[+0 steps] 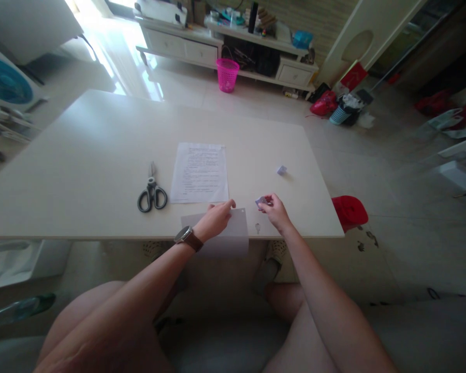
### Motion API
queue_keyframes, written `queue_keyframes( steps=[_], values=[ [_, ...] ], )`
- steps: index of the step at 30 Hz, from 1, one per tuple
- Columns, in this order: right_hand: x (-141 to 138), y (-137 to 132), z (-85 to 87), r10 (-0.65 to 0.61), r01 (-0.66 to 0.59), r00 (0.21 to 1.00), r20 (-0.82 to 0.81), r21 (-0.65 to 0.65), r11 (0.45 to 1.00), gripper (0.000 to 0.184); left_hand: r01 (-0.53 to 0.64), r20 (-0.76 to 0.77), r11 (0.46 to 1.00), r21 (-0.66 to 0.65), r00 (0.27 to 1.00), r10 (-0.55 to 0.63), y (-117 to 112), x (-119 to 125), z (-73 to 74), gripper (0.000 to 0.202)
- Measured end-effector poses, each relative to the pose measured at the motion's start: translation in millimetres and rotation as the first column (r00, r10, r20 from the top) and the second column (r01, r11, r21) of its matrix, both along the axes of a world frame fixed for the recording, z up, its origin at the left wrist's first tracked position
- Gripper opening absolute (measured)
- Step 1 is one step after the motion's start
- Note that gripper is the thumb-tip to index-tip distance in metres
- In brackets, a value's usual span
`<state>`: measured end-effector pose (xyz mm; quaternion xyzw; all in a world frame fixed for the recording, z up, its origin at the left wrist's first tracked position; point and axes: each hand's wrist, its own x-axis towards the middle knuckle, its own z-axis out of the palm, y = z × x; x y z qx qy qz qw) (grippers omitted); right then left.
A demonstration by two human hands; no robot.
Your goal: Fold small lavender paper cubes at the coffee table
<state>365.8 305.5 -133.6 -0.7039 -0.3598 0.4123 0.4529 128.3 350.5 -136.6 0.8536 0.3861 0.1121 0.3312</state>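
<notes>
My left hand [216, 218], with a watch on its wrist, lies over the upper part of a plain sheet of paper [236, 235], its fingers curled at the sheet's top edge. The lower part of that sheet hangs past the table's front edge. Between the fingertips of my right hand [275, 211] is a small white-and-purple piece [260, 202], partly covered by the fingers. A similar small folded piece [281, 170] lies farther back. Below my right hand rests a tiny greyish object [258, 228], too small to name. A printed sheet [200, 173] lies flat beyond my left hand.
Scissors [151, 191] with dark handles lie on the white table [101, 129], left of the printed sheet. A red stool [349, 212] stands by the right edge. Across the floor are a pink basket [227, 76] and a low cabinet [178, 46].
</notes>
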Motion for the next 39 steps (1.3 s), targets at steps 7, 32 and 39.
queue_keyframes(
  steps=[7,32,39],
  values=[
    [-6,-7,5.9,0.257,-0.257,0.934,0.247,-0.033,0.966,0.030,-0.016,-0.004,1.000,-0.014,1.000,0.016,-1,1,5.8,0.031],
    [-17,-11,2.8,0.366,-0.398,0.859,0.358,0.016,0.917,0.031,-0.024,0.015,1.000,0.015,1.000,0.024,0,1,2.7,0.030],
    [-17,-11,6.1,0.363,-0.395,0.864,0.349,0.021,0.918,0.030,-0.027,0.008,1.000,0.006,1.000,0.027,0,1,2.5,0.033]
  ],
)
